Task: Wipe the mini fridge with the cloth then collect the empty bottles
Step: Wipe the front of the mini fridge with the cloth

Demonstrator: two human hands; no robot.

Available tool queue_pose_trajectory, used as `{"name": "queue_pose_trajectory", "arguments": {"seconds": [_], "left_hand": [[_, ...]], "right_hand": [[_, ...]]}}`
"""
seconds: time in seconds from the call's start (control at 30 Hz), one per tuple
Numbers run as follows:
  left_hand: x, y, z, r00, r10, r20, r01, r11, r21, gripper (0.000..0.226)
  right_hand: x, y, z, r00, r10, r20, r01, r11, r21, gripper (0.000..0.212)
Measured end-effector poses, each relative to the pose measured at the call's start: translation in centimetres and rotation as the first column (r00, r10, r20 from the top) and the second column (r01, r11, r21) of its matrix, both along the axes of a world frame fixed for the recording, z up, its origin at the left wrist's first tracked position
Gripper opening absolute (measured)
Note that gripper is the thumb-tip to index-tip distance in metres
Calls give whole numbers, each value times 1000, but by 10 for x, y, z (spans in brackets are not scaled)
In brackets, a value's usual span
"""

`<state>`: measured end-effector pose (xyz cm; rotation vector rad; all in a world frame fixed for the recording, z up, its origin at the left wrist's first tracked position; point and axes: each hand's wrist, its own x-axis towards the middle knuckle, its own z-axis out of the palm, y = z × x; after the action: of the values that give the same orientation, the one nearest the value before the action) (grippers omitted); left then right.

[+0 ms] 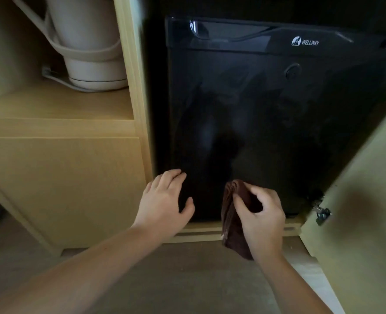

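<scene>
**Wiping stage in hand; bottle collection not yet begun**

The mini fridge [255,123] stands closed in a wooden cabinet [58,182], its black door filling the frame from about 12 to 3 o'clock. The cabinet door [357,223] is swung open at 4 o'clock, its metal hinge [322,211] showing.

The right hand [261,219] sits near 5 o'clock from the centre of the view, fingers curled and pinched around a bunched dark brown cloth [232,220], which hangs down in front of the lower edge of the fridge door. Whether the cloth is pressed on the door or just off it cannot be told. The left hand [164,200], at roughly 7 o'clock, holds nothing; its fingers are spread and loosely open, close against the door's lower left corner, apparently bracing.

As a judgement, the task is in its first part. The door shows faint hazy smears across its middle, so wiping looks unfinished, or at best only the lower strip is being dealt with. The fridge top and sides are too dark to assess.

No bottles appear anywhere in view. A pale kettle [90,41] sits on the shelf at 10 o'clock. Collecting bottles remains wholly ahead.
</scene>
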<state>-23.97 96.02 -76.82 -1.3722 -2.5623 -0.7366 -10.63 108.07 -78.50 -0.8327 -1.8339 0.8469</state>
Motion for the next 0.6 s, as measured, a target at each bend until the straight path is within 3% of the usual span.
{"name": "queue_pose_trajectory", "arguments": {"seconds": [0.33, 0.6], "left_hand": [[10, 11, 20, 981, -152, -119, 167, 977, 132, 43], [6, 3, 48, 964, -206, -170, 229, 965, 130, 40]], "right_hand": [[12, -2, 22, 999, 2, 40, -1, 999, -45, 27], [15, 1, 63, 993, -17, 113, 19, 1000, -13, 26]]}}
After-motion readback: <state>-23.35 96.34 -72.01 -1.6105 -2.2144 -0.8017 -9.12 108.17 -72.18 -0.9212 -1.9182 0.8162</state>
